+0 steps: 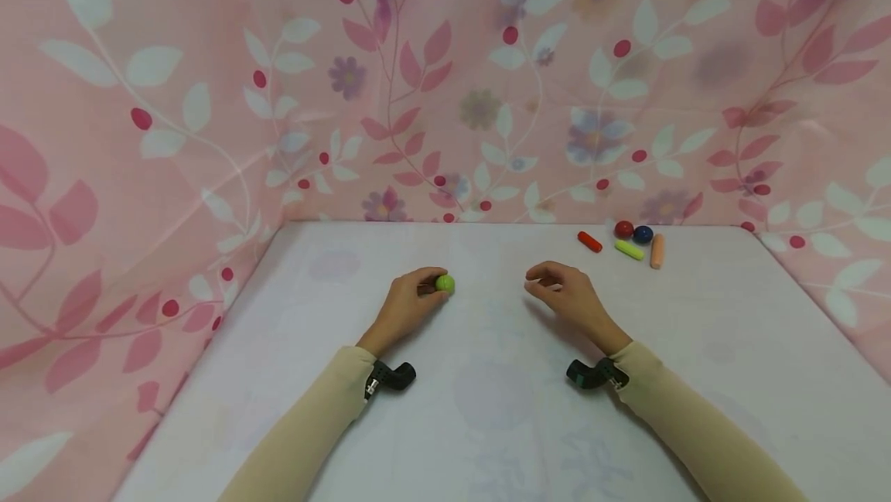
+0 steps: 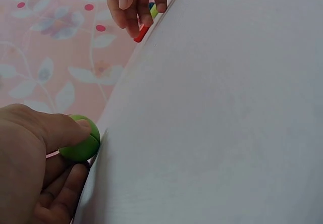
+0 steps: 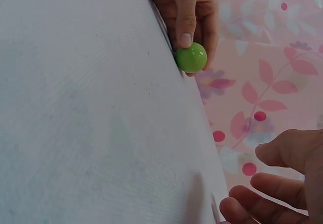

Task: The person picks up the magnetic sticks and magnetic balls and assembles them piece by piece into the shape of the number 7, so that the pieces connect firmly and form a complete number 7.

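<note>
Between its thumb and fingers my left hand (image 1: pixel 409 298) pinches a small green ball (image 1: pixel 445 284) on the white table. In the left wrist view the thumb lies on the ball (image 2: pixel 81 142), which has a groove across it. From the right wrist view the same ball (image 3: pixel 192 58) looks smooth and shiny, touching the table surface or nearly so. My right hand (image 1: pixel 572 297) is held to the right of the ball, apart from it, with relaxed, bent fingers and nothing between them. A gap shows between thumb and fingers of the right hand (image 3: pixel 277 183) in its wrist view.
At the back right of the white table (image 1: pixel 487 394) lie a red stick (image 1: pixel 589 241), a yellow-green stick (image 1: pixel 629 250), an orange stick (image 1: pixel 657 251), a red ball (image 1: pixel 623 230) and a blue ball (image 1: pixel 643 234). A pink floral curtain (image 1: pixel 445 84) rises behind the table.
</note>
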A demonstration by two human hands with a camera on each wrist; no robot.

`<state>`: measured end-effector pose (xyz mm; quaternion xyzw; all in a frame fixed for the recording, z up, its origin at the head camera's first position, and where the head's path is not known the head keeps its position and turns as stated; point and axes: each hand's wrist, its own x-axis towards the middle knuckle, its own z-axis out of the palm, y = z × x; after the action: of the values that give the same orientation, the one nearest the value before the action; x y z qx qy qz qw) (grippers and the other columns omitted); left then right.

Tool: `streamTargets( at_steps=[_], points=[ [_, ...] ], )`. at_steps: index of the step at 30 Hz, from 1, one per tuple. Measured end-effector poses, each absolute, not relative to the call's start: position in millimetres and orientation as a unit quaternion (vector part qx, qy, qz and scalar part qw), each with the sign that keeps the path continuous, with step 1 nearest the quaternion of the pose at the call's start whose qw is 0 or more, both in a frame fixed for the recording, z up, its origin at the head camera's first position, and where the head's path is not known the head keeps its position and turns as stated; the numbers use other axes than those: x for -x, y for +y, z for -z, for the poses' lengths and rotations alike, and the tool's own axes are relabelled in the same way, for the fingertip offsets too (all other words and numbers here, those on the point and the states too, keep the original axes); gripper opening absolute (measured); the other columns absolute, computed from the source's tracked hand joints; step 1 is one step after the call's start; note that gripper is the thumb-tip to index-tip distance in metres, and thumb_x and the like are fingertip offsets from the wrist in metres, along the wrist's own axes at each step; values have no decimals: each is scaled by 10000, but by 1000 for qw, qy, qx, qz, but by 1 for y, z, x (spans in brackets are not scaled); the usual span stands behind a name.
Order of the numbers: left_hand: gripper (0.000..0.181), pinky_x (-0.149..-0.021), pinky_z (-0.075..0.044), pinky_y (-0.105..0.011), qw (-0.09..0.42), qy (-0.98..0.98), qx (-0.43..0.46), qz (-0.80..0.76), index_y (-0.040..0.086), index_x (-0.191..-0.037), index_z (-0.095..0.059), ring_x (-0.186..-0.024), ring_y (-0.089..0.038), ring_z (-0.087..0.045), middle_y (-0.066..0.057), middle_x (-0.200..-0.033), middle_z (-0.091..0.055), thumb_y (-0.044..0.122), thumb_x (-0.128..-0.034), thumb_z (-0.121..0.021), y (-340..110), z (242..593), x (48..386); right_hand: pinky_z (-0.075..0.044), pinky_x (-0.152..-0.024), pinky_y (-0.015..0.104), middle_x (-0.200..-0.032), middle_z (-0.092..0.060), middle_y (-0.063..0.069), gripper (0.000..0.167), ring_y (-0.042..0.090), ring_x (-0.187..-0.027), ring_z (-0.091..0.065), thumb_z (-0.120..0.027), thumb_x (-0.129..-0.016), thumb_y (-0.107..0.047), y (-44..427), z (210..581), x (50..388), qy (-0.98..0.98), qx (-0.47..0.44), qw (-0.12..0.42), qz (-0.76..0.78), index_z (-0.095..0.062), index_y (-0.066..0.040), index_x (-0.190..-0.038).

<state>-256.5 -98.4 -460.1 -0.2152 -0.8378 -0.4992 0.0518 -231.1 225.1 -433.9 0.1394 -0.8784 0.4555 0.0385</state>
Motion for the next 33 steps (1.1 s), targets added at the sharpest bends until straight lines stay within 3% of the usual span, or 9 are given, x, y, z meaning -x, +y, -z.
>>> streamTargets(
  at_steps=[21, 29, 33],
  points=[
    [401, -944, -546, -316, 32, -837, 196, 510, 53, -1326, -698, -1050, -190, -688, -84, -1258, -696, 59, -934, -782, -102, 457, 256, -516, -950, 483, -1187, -710, 81, 218, 285, -1098, -639, -702, -1019, -186, 232, 431, 233, -883, -129, 40, -451, -720, -58, -1194],
    [404, -946, -545, -316, 33, -840, 195, 506, 39, -1329, -697, -1055, -199, -686, -84, -1256, -698, 73, -937, -790, -103, 460, 256, -531, -849, 441, -1152, -735, 76, 230, 292, -1062, -661, -709, -1012, -187, 241, 418, 236, -881, -113, 60, -455, -718, -59, -1202],
    [421, -949, -546, -329, 33, -837, 193, 510, 24, -1343, -683, -1048, -206, -693, -93, -1258, -697, 77, -939, -790, -104, 461, 255, -519, -858, 437, -1157, -740, 82, 231, 293, -1050, -675, -719, -1008, -194, 248, 413, 240, -882, -117, 84, -449, -716, -71, -1204]
  ],
)
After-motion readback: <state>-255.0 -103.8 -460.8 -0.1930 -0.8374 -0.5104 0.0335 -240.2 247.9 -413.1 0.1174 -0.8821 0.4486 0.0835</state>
